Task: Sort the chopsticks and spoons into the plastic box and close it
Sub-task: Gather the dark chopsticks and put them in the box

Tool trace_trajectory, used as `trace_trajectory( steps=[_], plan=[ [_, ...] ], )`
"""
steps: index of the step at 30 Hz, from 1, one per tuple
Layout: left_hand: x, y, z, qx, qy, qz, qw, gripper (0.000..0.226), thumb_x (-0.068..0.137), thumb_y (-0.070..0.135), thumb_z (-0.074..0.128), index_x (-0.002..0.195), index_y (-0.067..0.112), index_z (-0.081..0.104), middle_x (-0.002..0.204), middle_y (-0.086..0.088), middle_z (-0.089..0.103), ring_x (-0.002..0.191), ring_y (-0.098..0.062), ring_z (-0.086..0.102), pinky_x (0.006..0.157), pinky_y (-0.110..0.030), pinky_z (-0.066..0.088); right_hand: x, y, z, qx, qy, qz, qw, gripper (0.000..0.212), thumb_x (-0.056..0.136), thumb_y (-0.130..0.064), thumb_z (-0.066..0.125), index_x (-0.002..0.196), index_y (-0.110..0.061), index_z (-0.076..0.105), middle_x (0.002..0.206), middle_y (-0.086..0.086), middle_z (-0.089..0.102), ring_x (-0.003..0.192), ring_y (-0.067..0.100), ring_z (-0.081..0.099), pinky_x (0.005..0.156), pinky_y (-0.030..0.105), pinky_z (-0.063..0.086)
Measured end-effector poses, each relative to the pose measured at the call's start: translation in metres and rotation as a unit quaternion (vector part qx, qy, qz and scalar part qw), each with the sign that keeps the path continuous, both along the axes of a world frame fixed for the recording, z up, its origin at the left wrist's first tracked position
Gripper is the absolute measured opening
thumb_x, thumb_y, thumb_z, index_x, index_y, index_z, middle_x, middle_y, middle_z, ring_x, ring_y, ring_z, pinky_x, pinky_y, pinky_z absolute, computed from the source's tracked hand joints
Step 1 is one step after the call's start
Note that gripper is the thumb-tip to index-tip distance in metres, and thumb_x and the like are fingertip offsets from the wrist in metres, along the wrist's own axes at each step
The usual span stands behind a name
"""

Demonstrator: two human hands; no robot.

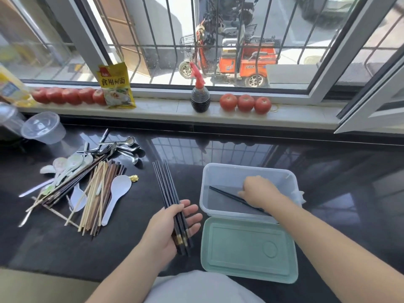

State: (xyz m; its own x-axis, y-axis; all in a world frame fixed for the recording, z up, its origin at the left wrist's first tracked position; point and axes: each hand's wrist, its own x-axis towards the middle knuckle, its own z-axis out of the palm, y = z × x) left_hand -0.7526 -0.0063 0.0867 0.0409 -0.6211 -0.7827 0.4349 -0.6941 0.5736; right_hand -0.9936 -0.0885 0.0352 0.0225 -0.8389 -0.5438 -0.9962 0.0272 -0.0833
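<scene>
While the left hand [172, 224] grips a bundle of dark chopsticks [167, 189] at seven o'clock of the plastic box [225, 171], the right hand [259, 190] pinches one black chopstick [227, 195] lying inside; mixed cutlery [87, 184] sits at nine o'clock.

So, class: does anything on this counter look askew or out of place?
Yes. The heap of chopsticks and spoons on the left lies crossed and tangled. One black chopstick lies diagonally in the plastic box. Nothing looks spilled or broken.
</scene>
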Motion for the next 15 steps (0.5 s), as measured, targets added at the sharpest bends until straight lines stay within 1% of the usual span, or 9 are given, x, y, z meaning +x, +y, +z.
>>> trace_trajectory(
  steps=[1,2,3,5,7,10,12,14,15],
  plan=[
    [0.000,-0.001,0.002,-0.004,0.009,-0.005,1.000,0.024,0.104,0.008,0.046,0.119,-0.001,0.062,0.100,-0.019,0.077,0.082,-0.033,0.076,0.071,-0.042,0.062,0.001,0.004,0.010,-0.021,-0.059,-0.060,0.996,0.026,0.098,-0.037,0.055,0.083,-0.017,0.062,0.092,0.007,0.071,0.084,0.031,0.063,0.065,0.032,0.046],
    [-0.002,-0.002,0.003,-0.009,0.016,-0.014,1.000,0.025,0.103,0.006,0.044,0.119,-0.002,0.062,0.101,-0.019,0.077,0.080,-0.032,0.076,0.070,-0.042,0.062,0.005,0.010,0.019,-0.042,-0.140,-0.121,0.982,0.027,0.096,-0.036,0.056,0.078,-0.018,0.063,0.084,0.004,0.072,0.080,0.028,0.065,0.064,0.033,0.050],
    [-0.004,-0.003,0.007,-0.016,0.023,-0.031,0.999,0.025,0.103,0.004,0.043,0.119,-0.001,0.062,0.101,-0.019,0.077,0.079,-0.031,0.076,0.068,-0.041,0.062,0.013,0.019,0.029,-0.056,-0.239,-0.177,0.953,0.027,0.096,-0.034,0.058,0.076,-0.017,0.066,0.077,0.000,0.073,0.076,0.025,0.068,0.066,0.035,0.055],
    [-0.013,-0.004,0.013,-0.038,0.037,-0.084,0.995,0.024,0.103,0.004,0.045,0.121,-0.001,0.060,0.104,-0.018,0.077,0.082,-0.030,0.075,0.066,-0.040,0.062,0.036,0.043,0.050,-0.022,-0.426,-0.237,0.873,0.021,0.098,-0.026,0.061,0.084,-0.014,0.072,0.077,-0.002,0.073,0.071,0.015,0.068,0.071,0.035,0.059],
    [-0.023,-0.003,0.019,-0.072,0.048,-0.155,0.984,0.022,0.103,0.006,0.050,0.122,0.000,0.061,0.103,-0.015,0.077,0.088,-0.030,0.075,0.067,-0.038,0.061,0.057,0.062,0.060,0.038,-0.535,-0.273,0.798,0.014,0.099,-0.020,0.063,0.096,-0.011,0.074,0.086,0.004,0.074,0.073,0.011,0.068,0.070,0.027,0.060],
    [-0.032,-0.003,0.021,-0.096,0.032,-0.229,0.968,0.021,0.102,0.010,0.056,0.119,0.004,0.066,0.099,-0.011,0.076,0.088,-0.027,0.075,0.076,-0.042,0.059,0.068,0.073,0.052,0.039,-0.595,-0.376,0.709,0.009,0.096,-0.012,0.067,0.100,-0.006,0.072,0.092,0.015,0.071,0.076,0.021,0.070,0.066,0.035,0.062],
    [-0.030,-0.003,0.020,-0.088,0.032,-0.250,0.964,0.023,0.103,0.010,0.054,0.122,0.004,0.065,0.104,-0.015,0.076,0.092,-0.029,0.075,0.078,-0.043,0.059,0.067,0.076,0.046,0.055,-0.603,-0.417,0.678,0.003,0.094,-0.010,0.068,0.095,-0.007,0.070,0.089,0.013,0.069,0.074,0.024,0.068,0.059,0.032,0.054],
    [-0.028,0.000,0.019,-0.075,0.032,-0.257,0.963,0.025,0.103,0.011,0.053,0.124,0.003,0.065,0.113,-0.017,0.075,0.097,-0.032,0.074,0.078,-0.043,0.060,0.064,0.075,0.046,0.072,-0.625,-0.412,0.659,0.004,0.094,-0.010,0.068,0.091,-0.008,0.067,0.087,0.012,0.069,0.073,0.026,0.067,0.062,0.032,0.049],
    [-0.026,0.001,0.019,-0.072,0.025,-0.245,0.967,0.025,0.103,0.011,0.053,0.123,0.002,0.065,0.114,-0.018,0.075,0.098,-0.034,0.074,0.078,-0.044,0.061,0.060,0.070,0.049,0.051,-0.643,-0.415,0.642,0.004,0.095,-0.010,0.067,0.091,-0.008,0.066,0.086,0.011,0.069,0.073,0.026,0.067,0.067,0.033,0.052]
  ],
)
